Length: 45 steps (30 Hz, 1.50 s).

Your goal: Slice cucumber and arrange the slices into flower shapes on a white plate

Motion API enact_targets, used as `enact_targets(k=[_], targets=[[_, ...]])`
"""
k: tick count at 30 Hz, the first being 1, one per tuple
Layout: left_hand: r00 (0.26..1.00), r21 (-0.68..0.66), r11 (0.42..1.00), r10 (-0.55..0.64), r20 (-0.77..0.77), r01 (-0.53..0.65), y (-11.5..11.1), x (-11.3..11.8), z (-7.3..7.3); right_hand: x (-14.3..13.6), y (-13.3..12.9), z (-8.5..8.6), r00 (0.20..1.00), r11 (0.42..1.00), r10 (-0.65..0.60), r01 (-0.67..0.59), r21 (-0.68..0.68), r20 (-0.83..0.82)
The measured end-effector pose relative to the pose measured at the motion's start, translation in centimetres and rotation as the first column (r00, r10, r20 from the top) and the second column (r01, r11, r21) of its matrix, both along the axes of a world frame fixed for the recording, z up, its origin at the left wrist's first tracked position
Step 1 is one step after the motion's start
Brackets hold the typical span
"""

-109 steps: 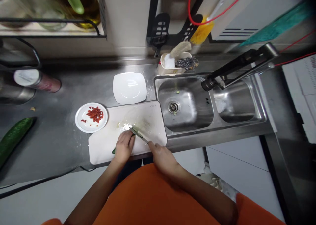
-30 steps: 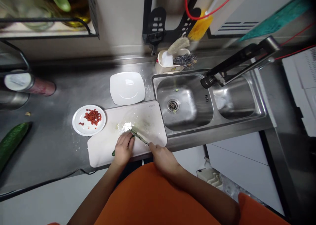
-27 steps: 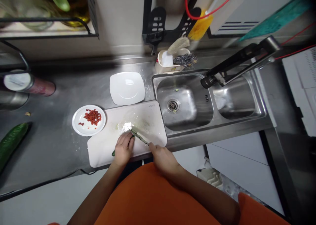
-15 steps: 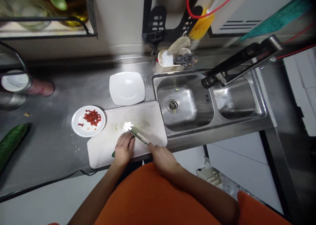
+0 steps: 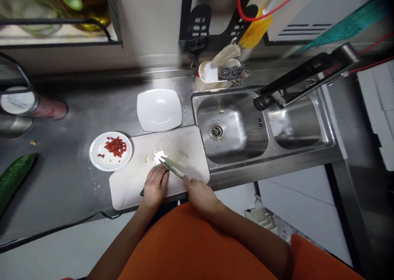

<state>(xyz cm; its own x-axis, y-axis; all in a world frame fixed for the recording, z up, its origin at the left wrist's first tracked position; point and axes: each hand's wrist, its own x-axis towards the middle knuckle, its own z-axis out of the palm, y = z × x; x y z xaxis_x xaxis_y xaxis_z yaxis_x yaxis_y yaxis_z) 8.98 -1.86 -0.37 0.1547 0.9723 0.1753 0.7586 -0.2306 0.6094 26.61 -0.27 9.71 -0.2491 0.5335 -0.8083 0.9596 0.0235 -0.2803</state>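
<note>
Hands: left (image 5: 154,188) curled over cucumber piece (image 5: 142,192), right (image 5: 200,194) (closed) round knife (image 5: 172,169).

The bench (image 5: 74,157) is dull grey metal with soft streaks of shine; the sink (image 5: 246,149) is smoother and brighter metal. The cutting board (image 5: 129,185) looks like matt white plastic, slick with wet glare at its middle. The square plate (image 5: 159,110) is smooth and glossy, the knife (image 5: 170,168) metal-bladed, the whole cucumber (image 5: 15,175) shiny-skinned, the shirt (image 5: 197,247) matt cloth.
</note>
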Motion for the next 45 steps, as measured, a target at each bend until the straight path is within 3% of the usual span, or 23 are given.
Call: enact_targets(k=[17, 24, 29, 37, 45], targets=[[1.000, -0.015, 1.000, -0.012, 0.029, 0.013, 0.0, 0.0, -0.1, -1.3, 0.2, -3.2, 0.999, 0.996, -0.015, 0.019, 0.090, -0.040], [1.000, -0.038, 0.999, 0.002, 0.018, -0.001, -0.1, -0.1, -0.1, -0.3, -0.3, -4.2, 0.997, 0.990, -0.052, 0.060, 0.127, -0.063], [1.000, -0.025, 1.000, -0.004, 0.025, 0.005, -0.1, -0.1, -0.2, 0.7, -0.4, -3.1, 0.997, 0.988, -0.074, 0.077, 0.132, -0.021], [1.000, -0.025, 1.000, -0.001, 0.008, 0.001, -0.2, -0.2, -0.2, 0.7, -1.1, -0.1, 1.000, 0.999, -0.003, 0.003, 0.054, 0.006], [1.000, 0.000, 1.000, 0.021, -0.023, -0.021, -0.5, -0.3, -0.6, 0.6, -1.6, 0.6, 1.000, 0.999, -0.013, 0.012, 0.031, 0.025]])
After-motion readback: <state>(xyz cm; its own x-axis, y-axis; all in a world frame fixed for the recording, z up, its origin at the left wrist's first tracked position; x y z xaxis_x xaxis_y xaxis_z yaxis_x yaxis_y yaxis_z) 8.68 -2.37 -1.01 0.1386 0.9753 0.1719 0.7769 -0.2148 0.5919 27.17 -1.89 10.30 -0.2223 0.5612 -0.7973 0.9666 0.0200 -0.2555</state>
